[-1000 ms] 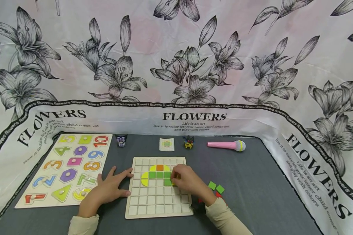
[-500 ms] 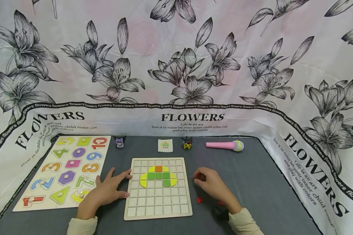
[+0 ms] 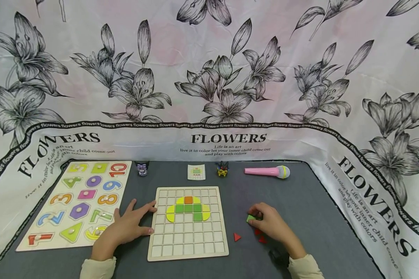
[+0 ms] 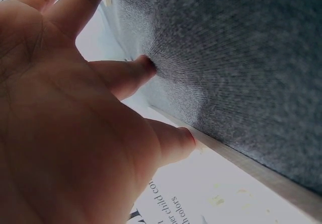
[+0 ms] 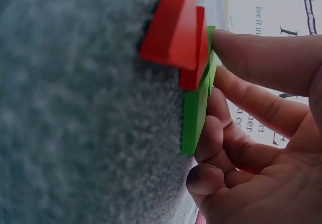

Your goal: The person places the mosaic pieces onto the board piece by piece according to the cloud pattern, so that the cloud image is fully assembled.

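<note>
My left hand [image 3: 129, 226] lies with fingers spread, its fingertips and thumb at the left edge of a wooden grid board [image 3: 186, 254]. On the board, green squares [image 3: 188, 208], an orange square [image 3: 188, 200] and yellow rounded pieces [image 3: 170, 214] form a figure. To the right of the board, my right hand [image 3: 274, 224] pinches a green square tile [image 3: 251, 218] between thumb and fingers, low at the table. A second green tile [image 5: 193, 123] is visible under the fingers in the right wrist view. Red triangles [image 3: 262, 239] lie just below that hand, one apart [image 3: 237, 236].
A number and shape puzzle board [image 3: 73, 228] lies at left. Along the back are a purple figurine [image 3: 142, 169], a pattern card [image 3: 196, 172], a yellow and black figurine [image 3: 222, 169] and a pink toy microphone [image 3: 265, 171]. Flower-printed cloth [image 3: 227, 151] hangs behind.
My right hand has left a yellow rounded piece on the board's figure, moved right to the loose pieces and taken hold of a green tile. My left hand stays at the board's edge.
</note>
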`<state>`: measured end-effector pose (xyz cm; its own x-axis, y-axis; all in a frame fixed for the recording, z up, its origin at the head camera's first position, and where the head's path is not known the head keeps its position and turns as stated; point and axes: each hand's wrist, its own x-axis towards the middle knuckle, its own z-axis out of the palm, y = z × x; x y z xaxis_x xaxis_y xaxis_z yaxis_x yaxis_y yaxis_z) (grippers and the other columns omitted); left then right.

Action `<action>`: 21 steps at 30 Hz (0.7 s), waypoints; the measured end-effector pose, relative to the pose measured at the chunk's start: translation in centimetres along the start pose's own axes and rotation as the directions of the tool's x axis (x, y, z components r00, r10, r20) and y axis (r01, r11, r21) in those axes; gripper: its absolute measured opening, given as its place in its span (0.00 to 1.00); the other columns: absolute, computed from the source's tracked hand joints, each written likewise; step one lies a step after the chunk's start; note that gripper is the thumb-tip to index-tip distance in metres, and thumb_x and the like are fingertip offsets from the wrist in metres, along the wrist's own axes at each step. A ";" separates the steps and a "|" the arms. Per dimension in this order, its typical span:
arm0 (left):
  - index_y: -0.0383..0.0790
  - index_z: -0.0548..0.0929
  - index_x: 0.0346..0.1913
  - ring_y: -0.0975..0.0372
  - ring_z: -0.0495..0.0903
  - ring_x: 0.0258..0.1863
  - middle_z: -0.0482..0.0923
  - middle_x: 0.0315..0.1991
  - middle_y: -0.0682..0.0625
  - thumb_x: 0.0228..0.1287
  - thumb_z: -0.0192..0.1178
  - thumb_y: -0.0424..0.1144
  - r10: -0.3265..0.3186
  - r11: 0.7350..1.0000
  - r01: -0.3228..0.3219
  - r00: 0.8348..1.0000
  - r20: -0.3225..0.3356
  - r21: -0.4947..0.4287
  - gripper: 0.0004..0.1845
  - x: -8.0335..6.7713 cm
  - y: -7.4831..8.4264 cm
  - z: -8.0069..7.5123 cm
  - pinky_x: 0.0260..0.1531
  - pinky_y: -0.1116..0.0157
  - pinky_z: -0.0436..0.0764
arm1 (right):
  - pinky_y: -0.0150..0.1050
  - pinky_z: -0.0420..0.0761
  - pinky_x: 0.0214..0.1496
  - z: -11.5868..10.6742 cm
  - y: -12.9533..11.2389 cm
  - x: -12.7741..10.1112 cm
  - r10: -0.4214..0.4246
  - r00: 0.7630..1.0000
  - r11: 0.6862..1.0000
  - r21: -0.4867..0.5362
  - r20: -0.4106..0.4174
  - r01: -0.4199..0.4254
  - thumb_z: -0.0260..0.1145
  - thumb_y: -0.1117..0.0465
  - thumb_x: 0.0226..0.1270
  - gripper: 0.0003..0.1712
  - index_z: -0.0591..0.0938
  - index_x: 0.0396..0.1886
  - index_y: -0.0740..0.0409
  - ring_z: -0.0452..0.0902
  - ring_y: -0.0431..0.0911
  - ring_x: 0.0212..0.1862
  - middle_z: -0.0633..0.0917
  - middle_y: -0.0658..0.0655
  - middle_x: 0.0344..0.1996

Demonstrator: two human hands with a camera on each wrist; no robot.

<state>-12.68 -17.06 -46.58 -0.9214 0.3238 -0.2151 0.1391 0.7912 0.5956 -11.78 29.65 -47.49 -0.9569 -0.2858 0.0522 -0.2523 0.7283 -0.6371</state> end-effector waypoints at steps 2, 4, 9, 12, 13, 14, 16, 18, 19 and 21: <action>0.43 0.71 0.80 0.26 0.43 0.80 0.76 0.73 0.41 0.60 0.80 0.46 -0.004 1.000 0.004 1.000 0.005 0.003 0.46 0.0 0.1 -0.1 0.63 0.17 0.32 | 0.41 0.79 0.42 0.0 0.1 0.0 -0.011 1.000 1.000 -0.004 0.001 0.011 0.79 0.65 0.65 0.09 0.89 0.43 0.58 0.76 0.43 0.39 0.82 0.48 0.38; 0.44 0.71 0.80 0.27 0.43 0.81 0.76 0.73 0.43 0.61 0.80 0.46 -0.009 1.000 0.009 1.000 0.007 0.006 0.46 0.0 0.2 -0.1 0.64 0.17 0.32 | 0.41 0.79 0.41 0.0 0.2 -0.1 -0.021 1.000 1.000 -0.004 0.003 0.021 0.79 0.65 0.65 0.09 0.88 0.42 0.58 0.76 0.43 0.38 0.82 0.48 0.37; 0.43 0.71 0.80 0.27 0.43 0.81 0.77 0.72 0.43 0.61 0.80 0.44 0.001 1.000 -0.001 1.000 -0.003 0.016 0.45 0.0 0.1 -0.1 0.64 0.17 0.33 | 0.39 0.78 0.39 0.1 0.0 0.0 -0.020 1.000 1.000 -0.007 -0.003 0.020 0.79 0.67 0.64 0.10 0.85 0.39 0.57 0.75 0.41 0.36 0.80 0.47 0.34; 0.44 0.72 0.79 0.27 0.44 0.81 0.77 0.73 0.42 0.61 0.80 0.44 0.016 1.000 -0.015 1.000 -0.016 0.015 0.45 0.1 0.1 -0.1 0.64 0.17 0.33 | 0.38 0.78 0.38 0.1 -0.1 0.2 0.001 1.000 1.000 0.004 -0.021 -0.001 0.79 0.69 0.63 0.12 0.82 0.38 0.56 0.75 0.40 0.35 0.80 0.46 0.32; 0.44 0.73 0.79 0.27 0.44 0.81 0.76 0.73 0.42 0.60 0.80 0.44 0.021 1.000 -0.020 1.000 -0.019 0.013 0.45 0.1 0.1 -0.1 0.64 0.17 0.32 | 0.37 0.78 0.37 0.1 -0.2 0.2 0.013 0.999 1.000 0.011 -0.030 -0.012 0.79 0.69 0.63 0.12 0.82 0.37 0.56 0.75 0.39 0.34 0.80 0.46 0.31; 0.44 0.73 0.79 0.27 0.44 0.81 0.76 0.73 0.42 0.60 0.80 0.44 0.024 1.000 -0.024 0.999 -0.020 0.010 0.45 0.1 0.1 -0.1 0.64 0.17 0.32 | 0.37 0.78 0.37 0.0 -0.2 0.3 0.024 0.999 0.999 0.021 -0.036 -0.023 0.79 0.69 0.64 0.13 0.81 0.37 0.56 0.76 0.39 0.34 0.80 0.46 0.30; 0.45 0.73 0.79 0.28 0.44 0.81 0.76 0.73 0.43 0.60 0.80 0.44 0.030 1.000 -0.030 0.999 -0.022 0.004 0.45 0.1 0.2 -0.2 0.64 0.17 0.32 | 0.36 0.79 0.36 0.0 -0.3 0.4 0.042 0.998 0.998 0.040 -0.043 -0.040 0.78 0.70 0.65 0.12 0.81 0.36 0.55 0.77 0.39 0.33 0.81 0.46 0.30; 0.45 0.72 0.80 0.28 0.44 0.81 0.77 0.73 0.44 0.60 0.80 0.44 0.029 1.000 -0.029 0.999 -0.018 0.002 0.45 0.0 0.2 -0.3 0.64 0.17 0.32 | 0.36 0.79 0.35 0.0 -0.4 0.4 0.054 0.997 0.997 0.055 -0.046 -0.052 0.77 0.70 0.65 0.11 0.82 0.36 0.55 0.78 0.39 0.33 0.82 0.46 0.29; 0.46 0.72 0.80 0.28 0.44 0.81 0.77 0.73 0.44 0.60 0.80 0.44 0.028 1.000 -0.028 0.999 -0.015 0.002 0.45 -0.1 0.1 -0.3 0.64 0.17 0.32 | 0.36 0.79 0.35 0.0 -0.5 0.5 0.058 0.997 0.997 0.059 -0.047 -0.055 0.77 0.71 0.65 0.11 0.82 0.36 0.55 0.78 0.39 0.33 0.82 0.46 0.29; 0.46 0.72 0.80 0.28 0.44 0.81 0.77 0.73 0.44 0.60 0.80 0.45 0.024 1.000 -0.024 1.000 -0.012 0.006 0.45 -0.2 0.0 -0.2 0.64 0.17 0.32 | 0.36 0.80 0.36 0.1 -0.6 0.6 0.056 0.997 0.996 0.067 -0.043 -0.054 0.76 0.71 0.66 0.09 0.83 0.36 0.56 0.79 0.40 0.34 0.83 0.46 0.30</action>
<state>-12.59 -17.24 -46.41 -0.9221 0.3364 -0.1912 0.1632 0.7861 0.5961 -12.18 28.95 -47.16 -0.9749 -0.2171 0.0492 -0.1905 0.6992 -0.6890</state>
